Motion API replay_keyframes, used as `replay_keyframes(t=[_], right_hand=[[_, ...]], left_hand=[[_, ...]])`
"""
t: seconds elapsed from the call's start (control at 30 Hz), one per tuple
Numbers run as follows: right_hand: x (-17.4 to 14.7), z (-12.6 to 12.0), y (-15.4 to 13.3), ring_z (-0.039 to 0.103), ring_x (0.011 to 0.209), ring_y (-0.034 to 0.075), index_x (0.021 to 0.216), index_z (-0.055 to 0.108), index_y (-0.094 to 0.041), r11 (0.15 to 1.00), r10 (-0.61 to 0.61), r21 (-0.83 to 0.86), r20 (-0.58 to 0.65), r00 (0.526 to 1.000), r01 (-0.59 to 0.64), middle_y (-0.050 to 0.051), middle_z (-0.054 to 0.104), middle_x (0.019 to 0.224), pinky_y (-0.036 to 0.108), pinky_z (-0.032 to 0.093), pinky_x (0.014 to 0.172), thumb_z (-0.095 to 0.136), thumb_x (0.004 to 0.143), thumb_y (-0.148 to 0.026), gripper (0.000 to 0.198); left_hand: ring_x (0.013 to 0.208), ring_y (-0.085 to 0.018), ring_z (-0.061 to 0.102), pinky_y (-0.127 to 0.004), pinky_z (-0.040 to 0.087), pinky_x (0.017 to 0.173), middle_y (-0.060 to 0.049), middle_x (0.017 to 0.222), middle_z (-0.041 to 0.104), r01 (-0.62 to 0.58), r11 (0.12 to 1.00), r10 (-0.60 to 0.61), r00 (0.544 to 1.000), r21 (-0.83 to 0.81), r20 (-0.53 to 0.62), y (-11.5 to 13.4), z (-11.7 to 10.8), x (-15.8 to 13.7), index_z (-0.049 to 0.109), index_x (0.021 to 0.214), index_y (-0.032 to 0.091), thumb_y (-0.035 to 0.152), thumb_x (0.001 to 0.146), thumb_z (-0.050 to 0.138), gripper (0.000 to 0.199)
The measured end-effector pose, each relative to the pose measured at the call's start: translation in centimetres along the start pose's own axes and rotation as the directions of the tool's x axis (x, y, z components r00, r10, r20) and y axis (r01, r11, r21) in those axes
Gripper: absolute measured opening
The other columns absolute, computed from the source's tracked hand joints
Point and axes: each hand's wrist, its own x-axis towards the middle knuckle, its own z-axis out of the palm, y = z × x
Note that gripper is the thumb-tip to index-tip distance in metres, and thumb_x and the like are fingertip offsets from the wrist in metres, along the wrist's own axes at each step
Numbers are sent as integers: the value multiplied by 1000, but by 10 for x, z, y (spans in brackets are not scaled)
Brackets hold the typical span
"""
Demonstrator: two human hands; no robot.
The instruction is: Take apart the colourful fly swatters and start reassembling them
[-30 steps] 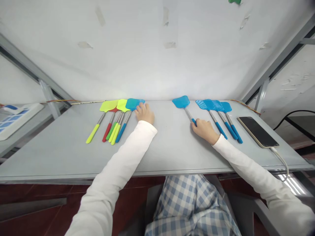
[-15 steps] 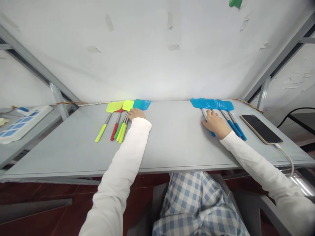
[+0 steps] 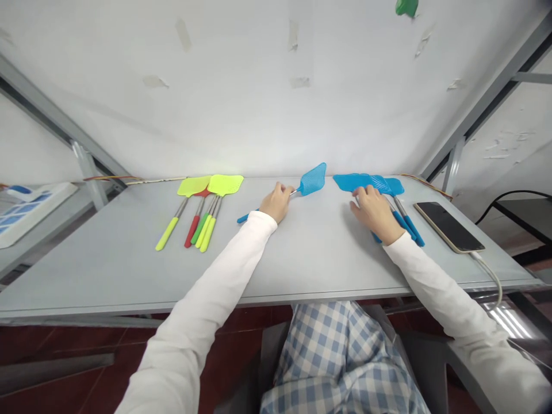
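Note:
My left hand (image 3: 276, 203) is closed around the metal shaft of a blue fly swatter (image 3: 313, 179). That swatter slants, its head up to the right near the wall and its handle end showing behind my wrist. On the right, my right hand (image 3: 375, 214) lies over a row of overlapping blue fly swatters (image 3: 347, 181), fingers curled at the shaft of the leftmost one. My palm partly hides its shaft and handle. To the left lie several fly swatters with yellow-green heads (image 3: 225, 183), and handles in yellow-green, red (image 3: 192, 231) and green.
A phone (image 3: 449, 226) with a white cable (image 3: 488, 267) lies at the right of the grey table (image 3: 302, 259). The white wall (image 3: 259, 115) rises directly behind. Metal frame posts (image 3: 89, 172) stand at both sides. A white power strip (image 3: 38, 213) sits beyond the left edge.
My left hand has drawn the blue swatter rightward out of the left group, towards the middle. My right hand has stayed at the blue row, its fingers shifting slightly.

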Motion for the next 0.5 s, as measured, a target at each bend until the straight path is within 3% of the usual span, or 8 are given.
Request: replay_keyframes(t=[0.07, 0.17, 0.23, 0.37, 0.5], right_hand=[[-1, -8, -20, 55, 107, 30, 114, 57, -11, 972, -218, 56, -165, 962, 230, 20, 58, 113, 42, 44, 90, 38, 95, -28, 31], [5, -8, -42, 47, 126, 27, 126, 53, -15, 872, -470, 7, -270, 840, 490, 16, 55, 127, 44, 38, 104, 31, 97, -18, 37], [12, 1, -48, 39, 136, 26, 130, 51, -14, 842, -520, -12, -283, 806, 539, 15, 52, 134, 45, 31, 111, 32, 96, -15, 39], [23, 19, -46, 38, 138, 26, 119, 58, -15, 851, -514, -19, -234, 826, 524, 15, 56, 130, 48, 29, 112, 35, 96, -15, 32], [25, 23, -43, 39, 137, 25, 113, 61, -17, 835, -544, -40, -212, 812, 549, 14, 60, 124, 46, 30, 111, 36, 97, -15, 30]], left_hand=[[87, -20, 63, -34, 50, 78, -13, 117, 51, -101, 994, 99, 993, -44, -59, 6, 6, 0, 56, 124, 22, 23, 95, 36, 36], [88, -18, 61, -31, 49, 82, -10, 109, 55, -237, 962, 216, 964, -132, -155, 12, 13, 0, 59, 121, 23, 26, 95, 39, 33], [90, -18, 61, -31, 48, 87, -9, 101, 59, -308, 926, 264, 942, -217, -210, 14, 16, 0, 61, 117, 22, 29, 95, 41, 31], [88, -18, 61, -30, 48, 86, -7, 89, 62, -356, 876, 283, 926, -326, -251, 13, 20, 1, 66, 103, 21, 38, 93, 47, 27], [82, -18, 61, -30, 47, 81, -7, 82, 63, -359, 867, 286, 926, -345, -245, 11, 23, 0, 68, 95, 22, 45, 91, 49, 30]])
